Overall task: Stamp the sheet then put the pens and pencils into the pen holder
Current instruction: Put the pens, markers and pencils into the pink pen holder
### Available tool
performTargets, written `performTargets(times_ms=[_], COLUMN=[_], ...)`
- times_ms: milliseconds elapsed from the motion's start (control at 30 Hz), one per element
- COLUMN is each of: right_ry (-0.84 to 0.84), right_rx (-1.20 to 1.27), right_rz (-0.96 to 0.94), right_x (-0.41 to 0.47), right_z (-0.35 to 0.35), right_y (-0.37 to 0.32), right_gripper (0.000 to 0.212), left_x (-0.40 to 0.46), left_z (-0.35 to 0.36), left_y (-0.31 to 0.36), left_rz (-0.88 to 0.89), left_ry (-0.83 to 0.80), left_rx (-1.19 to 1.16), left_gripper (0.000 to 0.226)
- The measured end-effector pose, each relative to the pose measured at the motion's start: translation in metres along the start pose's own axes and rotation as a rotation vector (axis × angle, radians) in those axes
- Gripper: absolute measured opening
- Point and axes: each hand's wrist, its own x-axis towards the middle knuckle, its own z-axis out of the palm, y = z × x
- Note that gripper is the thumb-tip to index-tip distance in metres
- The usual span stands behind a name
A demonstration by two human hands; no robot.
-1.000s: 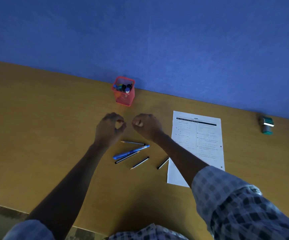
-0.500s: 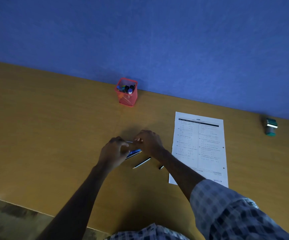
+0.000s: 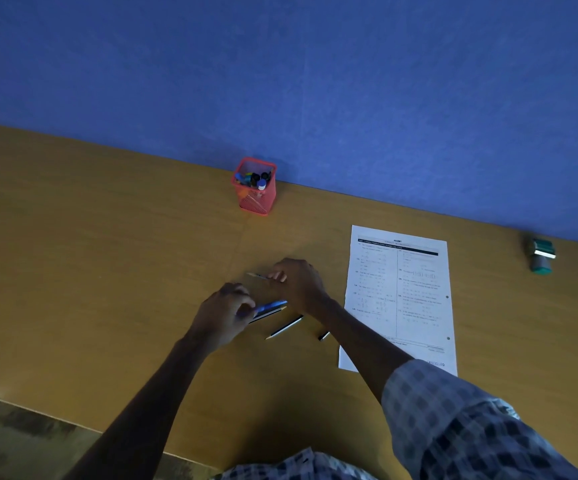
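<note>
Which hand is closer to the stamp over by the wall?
The right hand. It pinches a pencil left of the sheet, which lies between it and the stamp. The left hand is farther left, gripping the blue pen.

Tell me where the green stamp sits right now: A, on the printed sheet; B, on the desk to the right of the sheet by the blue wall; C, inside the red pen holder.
B: the stamp stands on the desk, right of the sheet.
</note>
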Motion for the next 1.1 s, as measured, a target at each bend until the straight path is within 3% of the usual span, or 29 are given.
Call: performTargets(times_ms=[200, 300, 533, 767, 933, 1100], right_ry=[0.115, 0.217, 0.434, 0.523, 0.586, 0.625], right_rx=[0.224, 0.333, 0.516, 0.539, 0.521, 0.499], right_rz=[0.004, 0.014, -0.035, -0.078, -0.104, -0.14], right_x=[0.012, 0.02, 0.044, 0.059, 0.077, 0.1], right_z=[-0.016, -0.029, -0.065, -0.086, -0.1, -0.109], right_y=[-0.006, -0.015, -0.036, -0.045, -0.052, -0.058], right_gripper=[0.008, 0.008, 0.042, 0.028, 0.011, 0.009], left_x=[0.001, 0.011, 0.046, 0.075, 0.1, 0.122], left_z=[-0.023, -0.044, -0.094, -0.14, -0.168, -0.187], left_y=[0.015, 0.024, 0.029, 0.037, 0.046, 0.054], left_rz=[0.028, -0.006, 0.012, 0.112, 0.106, 0.118], left_ry=[0.136, 0.198, 0.389, 0.58, 0.725, 0.79], left_rx=[-0.208, -0.432, -0.749, -0.756, -0.744, -0.744], left_gripper=[0.011, 0.007, 0.01, 0.015, 0.005, 0.012])
